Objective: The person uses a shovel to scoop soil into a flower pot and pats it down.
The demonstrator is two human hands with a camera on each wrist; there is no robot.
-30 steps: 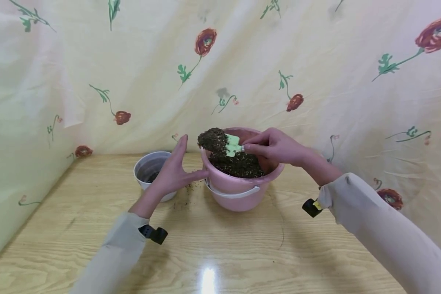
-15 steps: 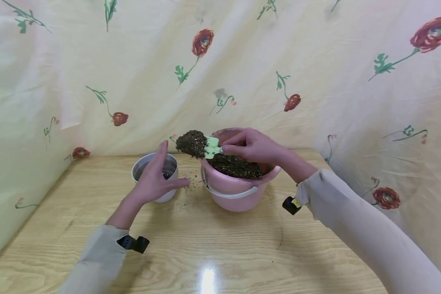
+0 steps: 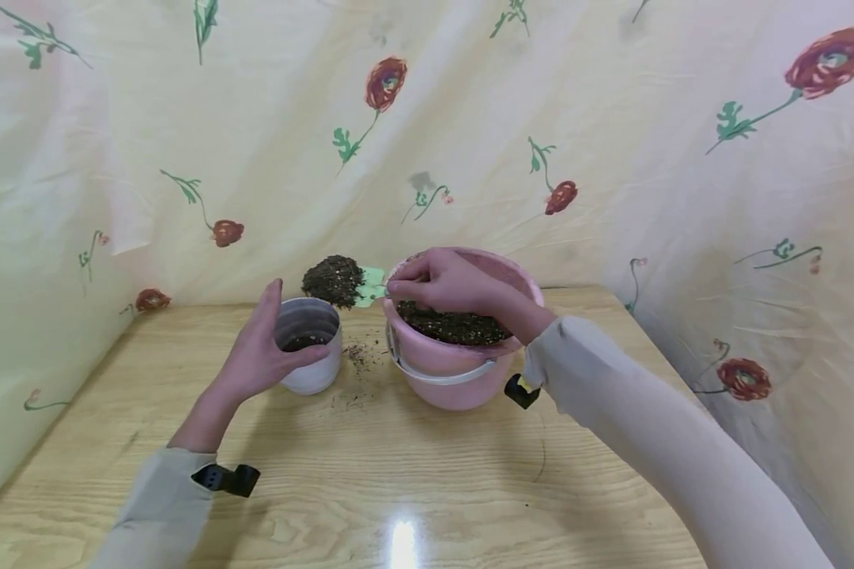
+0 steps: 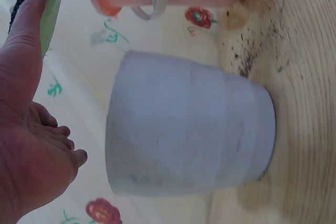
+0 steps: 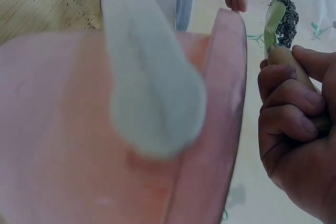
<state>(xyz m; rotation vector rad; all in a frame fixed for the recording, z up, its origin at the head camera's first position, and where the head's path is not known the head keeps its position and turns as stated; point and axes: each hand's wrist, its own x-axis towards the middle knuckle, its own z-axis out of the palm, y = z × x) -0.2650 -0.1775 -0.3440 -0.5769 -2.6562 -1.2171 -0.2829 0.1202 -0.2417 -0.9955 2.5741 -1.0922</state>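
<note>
My right hand (image 3: 443,283) grips a small garden trowel (image 3: 372,288) by its wooden handle (image 5: 292,66). Its green blade carries a heap of dark soil (image 3: 333,280), held level just above and behind the right side of the white plant pot's (image 3: 319,378) rim. My left hand (image 3: 259,352) is at the pot's left front, thumb and fingers spread apart and nothing held; in the left wrist view the pot (image 4: 189,129) stands apart from the palm. A little soil shows at the bottom of the pot. The right forearm crosses over the pink bucket (image 3: 448,387), which has more soil inside.
Crumbs of soil (image 3: 357,357) lie on the wooden table (image 3: 413,474) between pot and bucket. The bucket's white handle (image 3: 441,378) hangs down its front. A flowered cloth (image 3: 285,158) forms the backdrop behind and at both sides.
My right hand has carried the loaded trowel left, from over the bucket to the pot's rim. The left hand has drawn back left from near the bucket to the pot's left side.
</note>
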